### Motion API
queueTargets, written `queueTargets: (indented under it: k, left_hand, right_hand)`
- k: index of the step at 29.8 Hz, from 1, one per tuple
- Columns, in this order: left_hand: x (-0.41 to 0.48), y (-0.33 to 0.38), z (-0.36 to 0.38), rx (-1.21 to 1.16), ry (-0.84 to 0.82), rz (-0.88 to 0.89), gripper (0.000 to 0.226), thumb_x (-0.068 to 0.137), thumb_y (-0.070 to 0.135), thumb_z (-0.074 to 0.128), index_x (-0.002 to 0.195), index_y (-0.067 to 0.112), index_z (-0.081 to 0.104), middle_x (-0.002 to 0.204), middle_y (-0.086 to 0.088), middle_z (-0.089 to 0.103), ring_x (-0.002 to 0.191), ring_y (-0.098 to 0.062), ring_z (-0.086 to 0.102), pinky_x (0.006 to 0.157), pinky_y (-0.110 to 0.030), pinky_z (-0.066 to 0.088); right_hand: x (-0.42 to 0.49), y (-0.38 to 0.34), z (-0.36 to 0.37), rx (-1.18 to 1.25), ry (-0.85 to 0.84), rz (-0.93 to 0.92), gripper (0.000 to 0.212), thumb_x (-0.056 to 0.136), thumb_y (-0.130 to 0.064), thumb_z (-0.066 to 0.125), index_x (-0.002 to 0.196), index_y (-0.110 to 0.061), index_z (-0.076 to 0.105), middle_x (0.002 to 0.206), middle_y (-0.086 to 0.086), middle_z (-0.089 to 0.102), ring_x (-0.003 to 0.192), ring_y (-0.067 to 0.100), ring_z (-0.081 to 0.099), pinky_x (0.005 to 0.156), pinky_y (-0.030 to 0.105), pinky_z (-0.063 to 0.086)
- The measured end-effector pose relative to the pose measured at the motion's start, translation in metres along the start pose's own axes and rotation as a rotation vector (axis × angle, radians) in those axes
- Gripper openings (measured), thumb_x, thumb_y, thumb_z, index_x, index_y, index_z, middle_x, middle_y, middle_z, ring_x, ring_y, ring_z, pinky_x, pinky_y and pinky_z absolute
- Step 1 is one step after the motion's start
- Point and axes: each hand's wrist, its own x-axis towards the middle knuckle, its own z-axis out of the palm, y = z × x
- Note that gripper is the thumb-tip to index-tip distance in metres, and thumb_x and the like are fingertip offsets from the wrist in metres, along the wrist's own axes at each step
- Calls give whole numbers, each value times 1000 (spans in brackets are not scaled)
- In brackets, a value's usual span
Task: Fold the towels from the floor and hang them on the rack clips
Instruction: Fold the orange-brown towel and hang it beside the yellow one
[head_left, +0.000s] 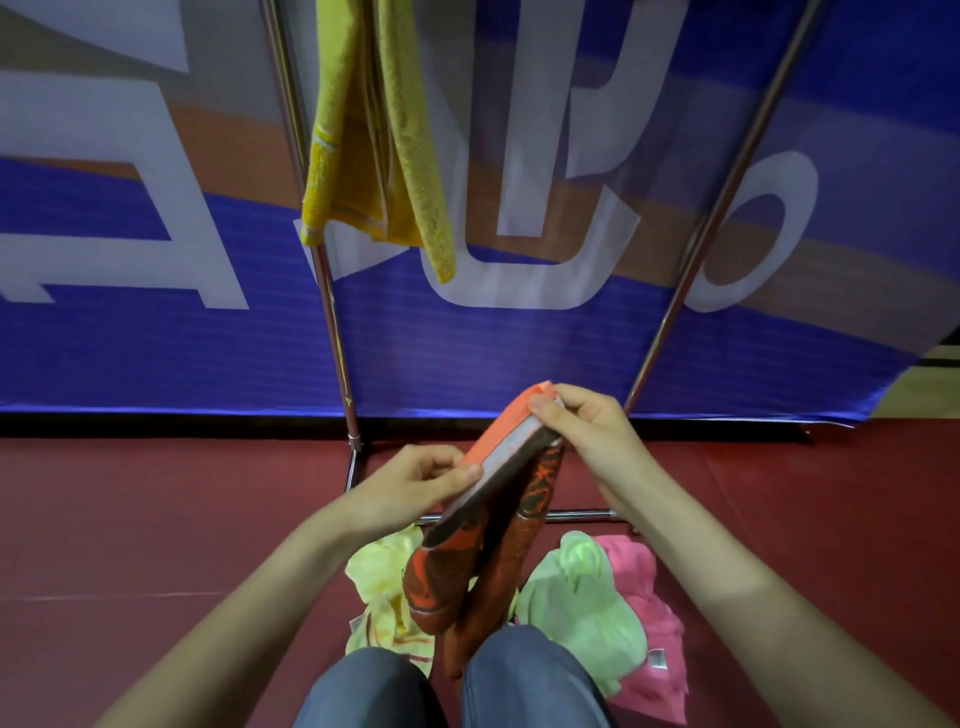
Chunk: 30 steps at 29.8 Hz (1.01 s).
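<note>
Rack (332, 312), frame centre: yellow towel (374, 130) hung upper left, loose towels (587, 608) heaped on floor (156, 519), lower centre. Orange-and-black towel (498, 519), mid-frame, doubled over: I judge folding nearly done, hanging next. Left hand (410, 483) and right hand (587, 426) each pinch its top edge; I'd lift it to a clip, none visible.

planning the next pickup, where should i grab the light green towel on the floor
Take the light green towel by the bunched hump at its far end, pinching from above, I'd say. That ridge stands up off the floor, while the rest lies flatter and its right edge meets the pink towel.
</note>
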Motion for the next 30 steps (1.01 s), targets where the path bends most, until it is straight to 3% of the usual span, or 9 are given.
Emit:
queueTargets:
  k: [3, 7, 11, 14, 17, 19, 21, 26, 30]
  left_hand:
    - [-6, -6, -7, 42, -22, -60, 28, 84, 34, 54, 66, 12, 53, 66, -5, 43, 65, -16, 39, 57, -20, 31]
    - [-13, -11, -21, 156, -6, -141, 29, 87, 26, 52, 62, 11, 48, 64, -5, 36, 58, -9, 36, 52, -17, 28]
    - [-21, -14, -42, 218, 6, -235, 31, 80, 36, 56, 65, 9, 52, 63, -10, 47, 58, -20, 43, 49, -21, 34]
    - [-26, -16, -54, 174, 11, -248, 29, 86, 20, 55, 59, 10, 51, 57, -10, 46, 53, -17, 44, 47, -17, 38]
    - [-27, -14, -58, 97, 32, -245, 24, 86, 13, 54, 63, 9, 55, 57, -1, 51, 53, -5, 50, 56, -15, 45]
    - [-26, -15, -57, 54, 61, -266, 21, 87, 15, 54, 67, 8, 56, 60, -3, 55, 57, -10, 54, 61, -24, 48]
    - [-24, -13, -53, 49, 113, -285, 18, 87, 16, 55, 71, 8, 59, 66, -10, 58, 55, -14, 56, 56, -22, 46]
    - [-16, 1, -38, 35, 263, -190, 20, 83, 13, 60, 65, 13, 66, 49, 6, 58, 45, -3, 49, 42, -12, 37]
    - [-10, 10, -29, 0, 289, -195, 18, 86, 11, 57, 74, 7, 69, 49, 8, 62, 43, 1, 53, 43, -10, 41]
  right_hand:
    - [4, -7, -10, 75, 79, -23, 24, 83, -9, 55, 63, -17, 65, 54, -11, 62, 57, 0, 55, 60, 12, 44]
    - [7, -19, -34, 120, 165, -36, 12, 73, -21, 65, 62, -17, 62, 55, -11, 58, 57, 3, 51, 57, 16, 41]
    - [10, -26, -64, 133, 275, -43, 21, 88, -13, 50, 69, -16, 60, 50, -10, 61, 51, -1, 56, 51, 12, 46]
    - [8, -28, -82, 149, 336, -29, 19, 85, -18, 53, 68, -16, 63, 51, -11, 62, 50, -1, 57, 49, 12, 47]
    - [6, -24, -96, 156, 379, -14, 25, 87, -15, 51, 66, -16, 64, 51, -12, 63, 51, -2, 57, 49, 11, 47]
    - [7, -21, -101, 156, 403, 2, 26, 89, -14, 50, 67, -17, 63, 50, -13, 61, 51, -2, 56, 50, 12, 45]
    - [8, -16, -104, 174, 427, 13, 23, 89, -15, 49, 70, -17, 61, 50, -13, 61, 51, -1, 56, 51, 12, 45]
    - [3, 0, -99, 105, 414, 28, 20, 89, -14, 50, 72, -17, 62, 51, -12, 64, 51, -3, 58, 50, 10, 49]
    - [0, 16, -72, -95, 339, -37, 26, 85, -7, 55, 64, -19, 64, 51, -16, 60, 52, -6, 51, 53, 8, 43]
